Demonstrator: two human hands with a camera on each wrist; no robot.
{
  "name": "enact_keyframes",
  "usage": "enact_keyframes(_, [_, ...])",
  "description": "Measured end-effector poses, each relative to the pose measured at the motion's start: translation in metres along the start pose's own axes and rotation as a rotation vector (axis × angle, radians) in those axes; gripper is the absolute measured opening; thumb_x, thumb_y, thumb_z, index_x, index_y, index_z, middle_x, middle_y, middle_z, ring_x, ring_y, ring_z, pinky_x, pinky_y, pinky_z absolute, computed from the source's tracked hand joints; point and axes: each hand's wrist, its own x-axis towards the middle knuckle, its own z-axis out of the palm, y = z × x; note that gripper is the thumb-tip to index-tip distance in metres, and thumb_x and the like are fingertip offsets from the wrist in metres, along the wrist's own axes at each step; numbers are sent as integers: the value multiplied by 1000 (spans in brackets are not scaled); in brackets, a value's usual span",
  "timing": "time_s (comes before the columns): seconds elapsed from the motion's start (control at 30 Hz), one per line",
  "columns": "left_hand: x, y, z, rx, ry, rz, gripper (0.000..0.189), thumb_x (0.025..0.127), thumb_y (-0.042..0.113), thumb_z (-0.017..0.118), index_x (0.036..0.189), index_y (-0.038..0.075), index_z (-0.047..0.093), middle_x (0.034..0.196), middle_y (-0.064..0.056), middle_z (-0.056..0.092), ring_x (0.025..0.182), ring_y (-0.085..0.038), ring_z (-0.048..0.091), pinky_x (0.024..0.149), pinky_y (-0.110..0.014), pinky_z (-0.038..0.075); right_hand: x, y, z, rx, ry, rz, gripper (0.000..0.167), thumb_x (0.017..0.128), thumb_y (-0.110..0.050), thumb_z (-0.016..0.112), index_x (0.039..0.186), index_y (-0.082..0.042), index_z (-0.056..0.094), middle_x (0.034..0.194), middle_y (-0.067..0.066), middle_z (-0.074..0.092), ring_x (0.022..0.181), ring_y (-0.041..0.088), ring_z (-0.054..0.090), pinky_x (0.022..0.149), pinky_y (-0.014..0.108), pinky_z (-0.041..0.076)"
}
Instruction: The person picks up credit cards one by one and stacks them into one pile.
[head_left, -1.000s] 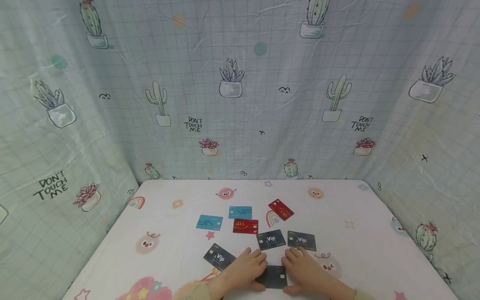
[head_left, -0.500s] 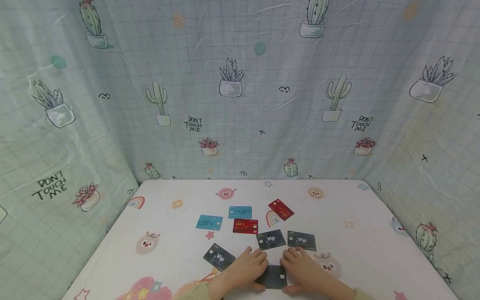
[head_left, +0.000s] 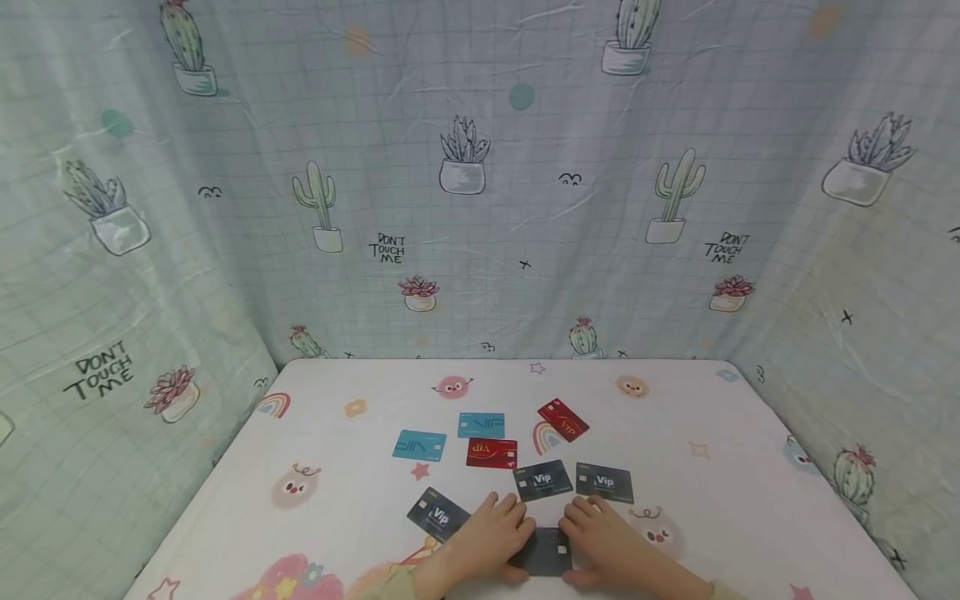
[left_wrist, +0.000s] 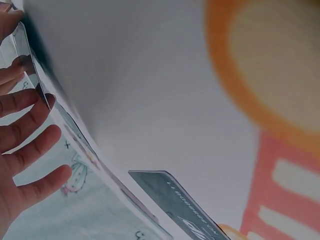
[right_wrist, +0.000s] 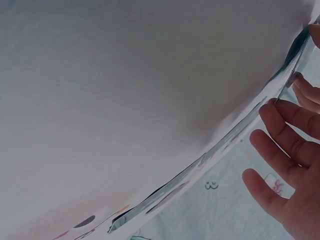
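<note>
One dark card (head_left: 546, 553) is toward the table's (head_left: 738, 517) six o'clock, the left hand (head_left: 491, 535) gripping its nine o'clock end, the right hand (head_left: 606, 537) its three. It has edged slightly toward twelve, suggesting fine adjustment.

Straight passage between the left hand (head_left: 489, 535) and right hand (head_left: 606, 537) is blocked by the dark card (head_left: 546, 554) they pinch. Just ahead, the left upright-reading black Vip card (head_left: 542, 480) and right black Vip card (head_left: 604, 483) leave only a sliver between them. A slanted black Vip card (head_left: 437, 511) crowds the left hand's outer side. Beyond lie two blue VIP cards (head_left: 418, 445) and a red VIP card (head_left: 491, 453) — close-set — with a gap before the tilted red VIP card (head_left: 563, 420). Wide lanes of tablecloth (head_left: 337, 467) run along both sides, up to the cactus-print curtain (head_left: 495, 242).
</note>
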Motion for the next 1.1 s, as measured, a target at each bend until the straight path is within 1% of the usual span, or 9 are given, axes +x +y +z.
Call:
enact_keyframes(0.13, [-2,0,-2,12,4,-6,55,73,63,55,109,22,54,107,4,57,101,-12,50,91,-33,43,1,-1,-1,25,-39,19,52,76,-62,52,103,-18,56,99,-3,54,98,16,48,91,40,40])
enact_keyframes(0.27, [-3,0,-1,16,24,2,53,73,63,55,107,22,55,104,5,57,96,-11,49,88,-31,44,2,-2,-5,50,-62,22,53,76,-61,53,106,-18,56,100,-5,55,96,14,47,91,40,40])
enact_keyframes(0.37, [-3,-1,0,23,46,7,51,73,63,55,105,23,55,101,6,57,93,-10,48,86,-29,44,3,-2,-6,65,-60,19,52,75,-60,54,107,-19,56,100,-5,55,96,13,47,91,40,40])
enact_keyframes(0.53, [-3,0,-1,10,34,0,50,74,62,56,106,23,55,101,6,56,92,-10,47,85,-27,43,2,-2,-4,72,-41,10,52,76,-60,54,108,-19,56,103,-6,56,99,14,47,91,41,40])
enact_keyframes(0.7, [-4,-2,-4,-22,21,-24,50,73,60,58,106,23,55,103,5,56,92,-10,46,86,-28,43,5,-1,-3,96,-45,22,53,76,-60,53,110,-20,55,103,-6,56,101,15,47,92,43,40])
enact_keyframes(0.9, [-6,-4,-8,-65,7,-61,52,73,60,59,107,21,53,104,5,55,91,-10,45,87,-30,43,8,0,-5,135,-48,52,53,74,-60,55,110,-21,56,100,-8,55,98,14,45,91,44,40])
enact_keyframes(1.1, [-10,-4,-11,-62,21,-85,54,72,60,60,107,20,53,104,4,56,90,-10,46,85,-29,44,10,0,-7,136,-27,49,54,73,-59,57,111,-21,56,103,-7,56,101,17,46,92,47,40])
